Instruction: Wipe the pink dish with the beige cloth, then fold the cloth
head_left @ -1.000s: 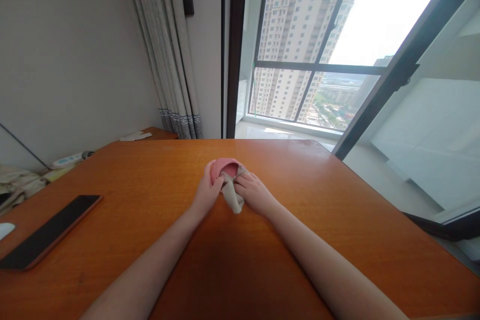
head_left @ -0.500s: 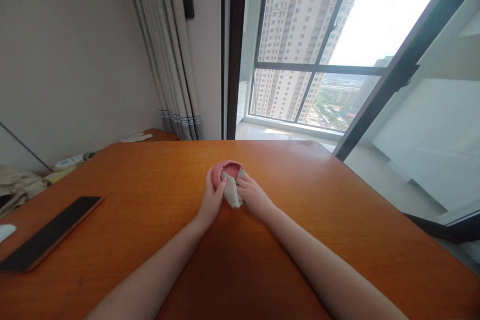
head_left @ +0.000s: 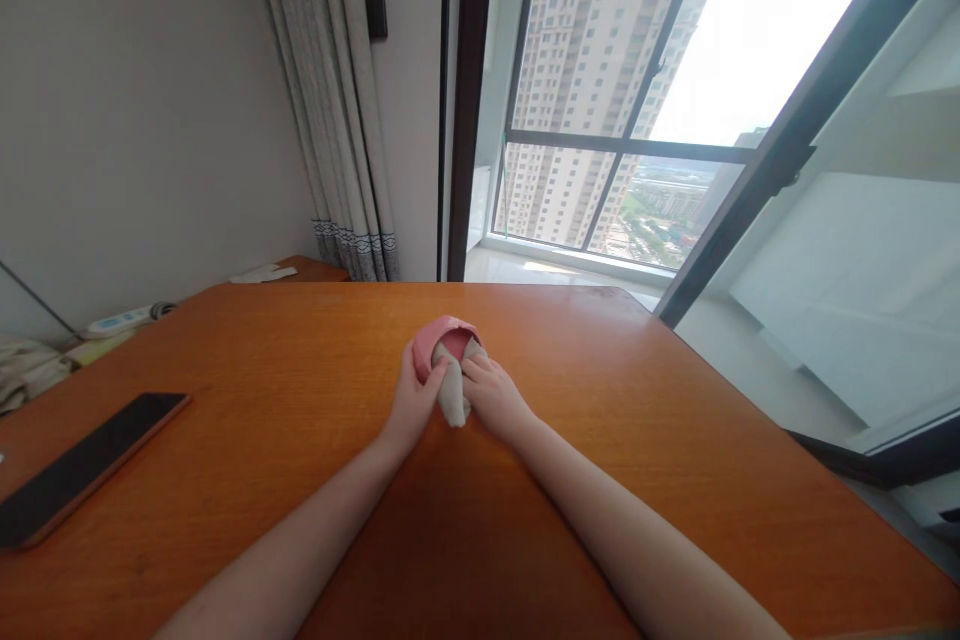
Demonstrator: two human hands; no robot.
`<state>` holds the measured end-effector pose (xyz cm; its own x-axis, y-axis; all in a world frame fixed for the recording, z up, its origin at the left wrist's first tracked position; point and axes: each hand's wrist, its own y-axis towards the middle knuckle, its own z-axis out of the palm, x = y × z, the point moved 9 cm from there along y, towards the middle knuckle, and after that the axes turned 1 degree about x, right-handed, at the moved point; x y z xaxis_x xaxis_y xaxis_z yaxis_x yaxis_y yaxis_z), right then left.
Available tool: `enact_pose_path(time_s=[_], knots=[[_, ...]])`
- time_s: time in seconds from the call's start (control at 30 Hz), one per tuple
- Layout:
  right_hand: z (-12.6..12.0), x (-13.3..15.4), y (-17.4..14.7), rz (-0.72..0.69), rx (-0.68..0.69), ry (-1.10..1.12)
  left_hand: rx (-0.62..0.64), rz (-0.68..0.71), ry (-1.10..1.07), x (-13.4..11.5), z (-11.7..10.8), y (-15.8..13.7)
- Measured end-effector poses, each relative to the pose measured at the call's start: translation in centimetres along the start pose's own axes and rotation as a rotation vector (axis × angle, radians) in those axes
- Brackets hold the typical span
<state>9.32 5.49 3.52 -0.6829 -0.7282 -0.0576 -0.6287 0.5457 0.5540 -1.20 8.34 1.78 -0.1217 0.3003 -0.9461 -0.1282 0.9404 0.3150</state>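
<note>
The grey cloth [head_left: 453, 398] now hangs narrower from the pink bowl [head_left: 427, 338], which stays between both hands, over the table [head_left: 660, 410]. The left hand [head_left: 409, 402] grasps bowl and cloth; the right hand [head_left: 496, 398] pinches cloth at the right rim. The handling seems to continue.

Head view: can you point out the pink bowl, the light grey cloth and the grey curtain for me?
Pink bowl [head_left: 428, 336]: head view, on its outer wall.
Light grey cloth [head_left: 453, 402]: head view, on its hanging end.
Grey curtain [head_left: 330, 100]: head view, on its folds, about mid-height of the visible part.
</note>
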Motion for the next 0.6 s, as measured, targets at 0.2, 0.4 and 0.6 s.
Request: enact_pose_path(time_s=[0.2, 0.4, 0.6], knots=[[-0.4, -0.7, 0.0, -0.060, 0.028, -0.076, 0.158, 0.128, 0.070, -1.5, -0.2, 1.0], [0.4, -0.3, -0.3, -0.051, -0.031, -0.033, 0.064, -0.090, -0.236, 1.0, 1.1, -0.6], [-0.1, -0.3, -0.2, -0.072, -0.021, -0.022, -0.011, -0.071, -0.101, 1.0, -0.2, 0.0]])
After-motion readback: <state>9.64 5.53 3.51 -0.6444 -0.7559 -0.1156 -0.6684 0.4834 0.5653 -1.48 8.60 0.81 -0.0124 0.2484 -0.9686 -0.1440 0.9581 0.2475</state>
